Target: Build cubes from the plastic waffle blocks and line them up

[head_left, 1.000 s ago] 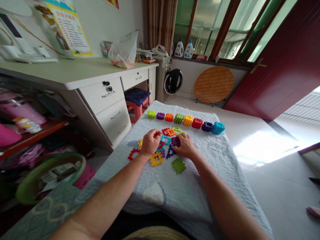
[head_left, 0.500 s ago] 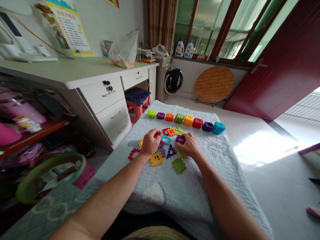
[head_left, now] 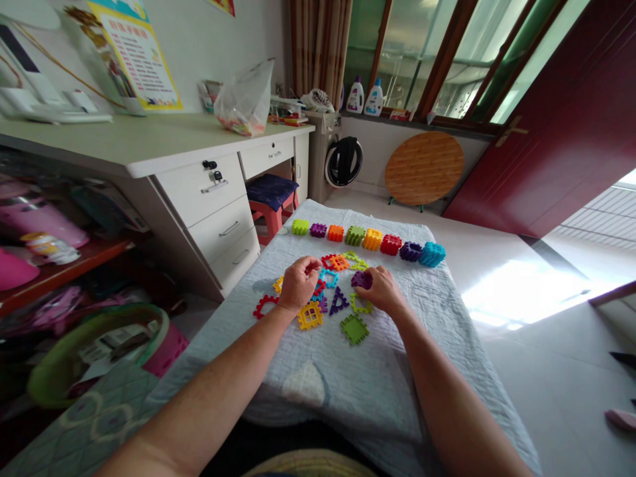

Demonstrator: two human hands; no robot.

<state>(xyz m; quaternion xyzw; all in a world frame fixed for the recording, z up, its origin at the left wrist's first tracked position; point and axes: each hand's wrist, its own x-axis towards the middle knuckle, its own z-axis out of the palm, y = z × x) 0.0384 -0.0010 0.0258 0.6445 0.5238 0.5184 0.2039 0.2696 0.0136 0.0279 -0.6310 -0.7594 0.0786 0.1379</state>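
My right hand (head_left: 386, 289) has its thumb and fingers around a purple notched building piece (head_left: 360, 279), just above the cloth. My left hand (head_left: 299, 283) is curled with its fingertips together over the loose pieces; whatever is in them is hidden. Between and below my hands lie flat interlocking tiles: a purple triangle (head_left: 339, 301), a yellow window square (head_left: 311, 316), a green square (head_left: 354, 329), a lime frame (head_left: 361, 303), a light blue frame (head_left: 328, 277) and an orange window square (head_left: 339, 263). A red frame (head_left: 265, 306) lies left of my left hand.
Behind the loose tiles stands a row of stacked tiles, from lime (head_left: 300, 227) through orange (head_left: 336, 233) and red (head_left: 391, 244) to blue (head_left: 432, 254). A pale blue cloth (head_left: 368, 391) covers the table. A white desk (head_left: 199, 192) is at the left, with a stool (head_left: 272, 199) beside it.
My right hand has shifted slightly to the right with the purple piece, and more of the lime frame beneath it shows. My left hand stays nearly still.
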